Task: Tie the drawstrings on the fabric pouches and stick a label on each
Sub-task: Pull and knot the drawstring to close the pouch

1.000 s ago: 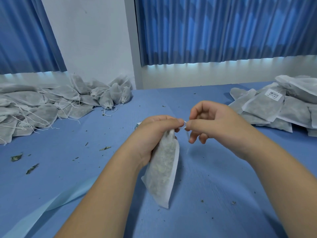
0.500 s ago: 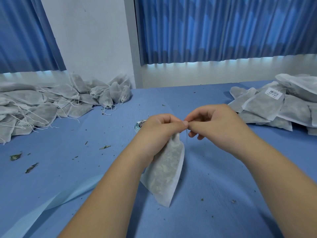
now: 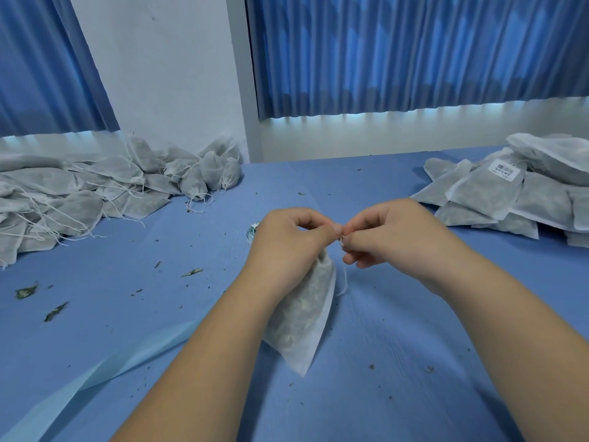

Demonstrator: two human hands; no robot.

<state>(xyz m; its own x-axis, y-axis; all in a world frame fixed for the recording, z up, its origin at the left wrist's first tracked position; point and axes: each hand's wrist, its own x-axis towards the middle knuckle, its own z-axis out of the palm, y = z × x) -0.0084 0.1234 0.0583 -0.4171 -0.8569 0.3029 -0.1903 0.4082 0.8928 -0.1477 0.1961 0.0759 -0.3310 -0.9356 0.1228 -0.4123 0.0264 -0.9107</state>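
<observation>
A white fabric pouch point(image 3: 304, 317) filled with dried herbs hangs below my left hand point(image 3: 287, 239), which grips its gathered neck above the blue table. My right hand point(image 3: 389, 232) pinches the thin white drawstring point(image 3: 341, 242) right at the neck, fingertips touching those of my left hand. A loose end of the string dangles beside the pouch. The pouch's lower corner rests on the table.
A heap of pouches with loose strings point(image 3: 79, 199) lies at the back left. A stack of flat pouches point(image 3: 510, 199), the top one bearing a barcode label point(image 3: 503, 170), sits at the right. A roll point(image 3: 253, 231) peeks from behind my left hand. A pale blue strip point(image 3: 95, 378) and leaf crumbs lie on the tablecloth point(image 3: 398, 362).
My right hand moved in from a small gap until its fingertips met my left hand at the pouch neck. The pouch stayed hanging in my left hand.
</observation>
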